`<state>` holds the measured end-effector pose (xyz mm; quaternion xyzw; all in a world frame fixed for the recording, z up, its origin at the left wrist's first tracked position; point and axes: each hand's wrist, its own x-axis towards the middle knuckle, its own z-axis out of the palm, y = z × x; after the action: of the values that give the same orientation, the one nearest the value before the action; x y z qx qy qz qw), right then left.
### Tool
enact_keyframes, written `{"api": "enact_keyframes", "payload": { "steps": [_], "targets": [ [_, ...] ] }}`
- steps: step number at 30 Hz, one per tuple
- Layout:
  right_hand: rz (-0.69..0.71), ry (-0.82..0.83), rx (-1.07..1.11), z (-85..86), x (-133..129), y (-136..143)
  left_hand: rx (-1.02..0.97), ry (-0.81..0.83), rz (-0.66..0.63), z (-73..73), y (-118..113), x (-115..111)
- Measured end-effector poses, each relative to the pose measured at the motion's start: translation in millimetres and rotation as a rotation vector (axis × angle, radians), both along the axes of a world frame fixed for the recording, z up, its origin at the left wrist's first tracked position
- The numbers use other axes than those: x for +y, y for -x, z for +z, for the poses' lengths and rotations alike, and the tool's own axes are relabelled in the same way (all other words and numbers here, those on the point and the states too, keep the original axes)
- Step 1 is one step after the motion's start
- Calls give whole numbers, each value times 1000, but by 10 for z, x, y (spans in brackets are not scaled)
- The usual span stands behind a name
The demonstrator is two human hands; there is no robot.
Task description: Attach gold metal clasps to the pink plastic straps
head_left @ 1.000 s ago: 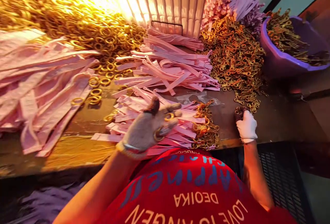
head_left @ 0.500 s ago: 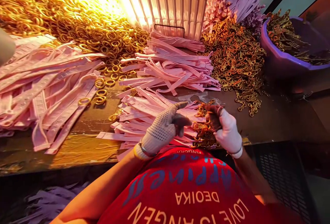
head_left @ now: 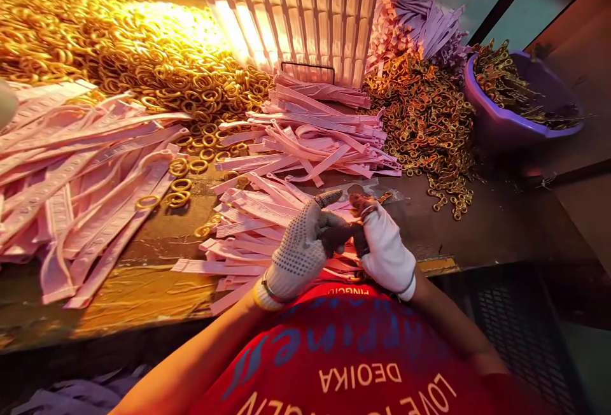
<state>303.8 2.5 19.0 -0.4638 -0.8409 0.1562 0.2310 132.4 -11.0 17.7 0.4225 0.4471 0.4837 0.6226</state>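
Observation:
My left hand (head_left: pixel 305 240), in a dotted grey-white glove with dark fingertips, is over the near pile of pink straps (head_left: pixel 233 246). Its index finger points right while the other fingers curl in. My right hand (head_left: pixel 384 243), in a white glove with dark fingertips, meets it from the right, fingers bent in a pinch. The fingertips of both hands come together, and whatever lies between them is too small or hidden to name. Gold clasps beneath my right hand are mostly covered.
Gold rings (head_left: pixel 176 65) are heaped at the back left, beside long pink straps (head_left: pixel 90 173). Gold clasps (head_left: pixel 429 116) lie right of another strap pile (head_left: pixel 310 135). A purple basin (head_left: pixel 515 125) holds more clasps. Behind stands a ribbed translucent box (head_left: pixel 296 14).
My right hand has moved left from the gold clasps to meet my left hand. The camera view has shifted slightly, and more of an orange object shows at the top.

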Motion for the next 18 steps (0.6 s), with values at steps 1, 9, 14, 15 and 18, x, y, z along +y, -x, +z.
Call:
{"api": "enact_keyframes", "payload": {
  "steps": [1,9,14,15,18],
  "targets": [
    [32,-44,-159,37,21,13,22,-24,16,-22,-12,22],
    [85,-2,-507,135,138,-36,-60,138,-121,12,-3,200],
    [-131,-192,-133,-83,172,-257,327,-223,-204,25,-4,731],
    [-166,-223,-42,-119,179,-283,510,-386,-157,28,-15,923],
    [-159,-164,133,-189,172,-302,1105,-666,-147,53,-85,1525]
  ]
}}
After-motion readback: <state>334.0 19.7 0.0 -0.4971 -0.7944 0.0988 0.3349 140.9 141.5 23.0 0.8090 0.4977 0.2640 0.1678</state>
